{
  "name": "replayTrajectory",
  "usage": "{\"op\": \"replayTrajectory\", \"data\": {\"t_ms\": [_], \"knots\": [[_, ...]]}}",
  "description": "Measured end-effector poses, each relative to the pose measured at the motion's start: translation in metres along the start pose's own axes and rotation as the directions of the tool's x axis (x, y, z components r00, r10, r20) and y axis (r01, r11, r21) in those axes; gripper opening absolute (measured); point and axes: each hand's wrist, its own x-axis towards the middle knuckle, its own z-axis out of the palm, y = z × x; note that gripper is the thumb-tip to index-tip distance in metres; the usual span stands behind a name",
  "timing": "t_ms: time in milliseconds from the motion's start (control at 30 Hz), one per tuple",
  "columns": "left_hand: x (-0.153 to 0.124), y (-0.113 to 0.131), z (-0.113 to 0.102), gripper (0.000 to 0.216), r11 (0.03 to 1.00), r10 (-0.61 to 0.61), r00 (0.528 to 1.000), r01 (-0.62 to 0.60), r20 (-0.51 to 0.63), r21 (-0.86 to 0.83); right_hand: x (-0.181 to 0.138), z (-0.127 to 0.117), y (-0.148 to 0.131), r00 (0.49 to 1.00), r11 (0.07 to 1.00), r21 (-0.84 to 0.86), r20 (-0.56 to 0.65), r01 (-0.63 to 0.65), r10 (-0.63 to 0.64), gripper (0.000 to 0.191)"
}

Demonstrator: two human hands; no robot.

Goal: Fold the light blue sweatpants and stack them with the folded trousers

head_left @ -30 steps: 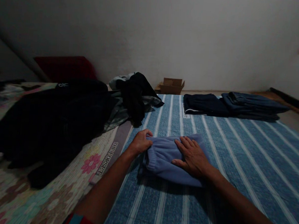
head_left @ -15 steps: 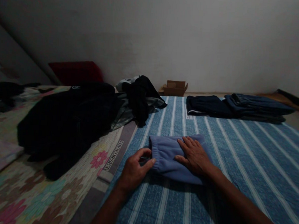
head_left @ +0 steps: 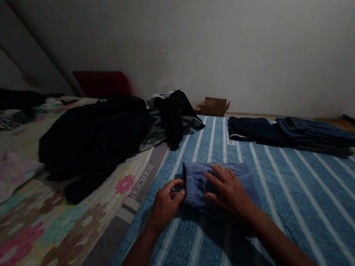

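A folded pair of light blue pants [head_left: 195,191] with a gathered elastic waistband lies on the blue striped sheet, waistband to the left. At that waistband edge is my left hand [head_left: 166,206], its fingers curled and the thumb and index finger drawn close together on the edge. How firmly they grip the cloth is hard to see. My right hand [head_left: 229,191] rests over the middle of the pants, palm down, with fingers stretched out and slightly spread. It hides part of the fabric beneath.
Dark folded pants [head_left: 255,129] and a stack of folded jeans [head_left: 317,132] lie at the back right. A heap of dark clothes [head_left: 96,136] covers the flowered sheet [head_left: 80,219] at left. Against the wall are a cardboard box [head_left: 214,107] and a red object [head_left: 104,83].
The view has turned slightly left, so everything sits further right. My right hand's fingers have lifted a little and shifted toward the waistband. My left thumb has moved back to the waistband's edge.
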Motion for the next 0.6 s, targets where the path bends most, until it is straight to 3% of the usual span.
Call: {"op": "replayTrajectory", "data": {"t_ms": [167, 267, 367, 467, 600], "knots": [[0.001, -0.007, 0.003, 0.032, 0.999, -0.001, 0.999, 0.0, -0.032, -0.039, 0.039, -0.006, -0.015, 0.977, 0.976, 0.079, 0.038, 0.205, -0.209, 0.041], [0.003, -0.009, 0.004, 0.03, 0.998, 0.01, 1.0, -0.011, -0.017, -0.057, 0.068, -0.006, -0.018, 0.95, 0.959, 0.051, 0.132, 0.28, -0.285, 0.038], [0.004, -0.009, 0.005, 0.028, 0.996, 0.013, 1.0, -0.014, -0.011, -0.083, 0.087, -0.003, -0.022, 0.901, 0.93, 0.03, 0.238, 0.367, -0.363, 0.023], [0.005, -0.009, 0.005, 0.024, 0.996, 0.021, 1.0, -0.021, -0.009, -0.083, 0.096, -0.002, -0.026, 0.878, 0.922, 0.023, 0.299, 0.386, -0.375, 0.016], [0.006, -0.011, 0.003, 0.024, 0.994, 0.027, 1.0, -0.027, -0.003, -0.108, 0.1, -0.009, -0.028, 0.912, 0.953, -0.018, 0.298, 0.302, -0.283, 0.02]]}}
